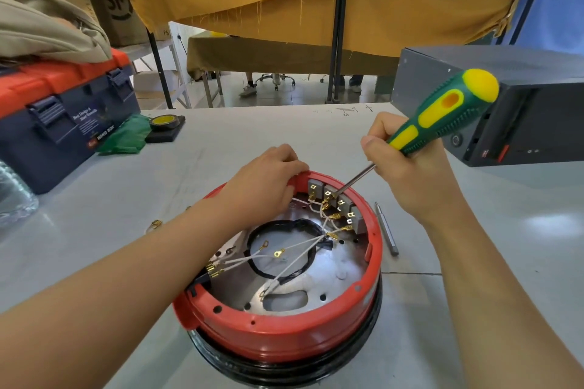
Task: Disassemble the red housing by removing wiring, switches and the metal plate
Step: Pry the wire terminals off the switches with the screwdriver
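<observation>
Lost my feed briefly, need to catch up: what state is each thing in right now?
red housing: open, wiring inside
left hand: gripping housing rim
right hand: holding screwdriver
screwdriver: tip at switch terminals
white wires: some ends loose
toolbox: closed, latched

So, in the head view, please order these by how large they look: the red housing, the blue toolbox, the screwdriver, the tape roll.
1. red housing, though it sits nearest the camera
2. blue toolbox, partly cut off at the left edge
3. screwdriver
4. tape roll
</observation>
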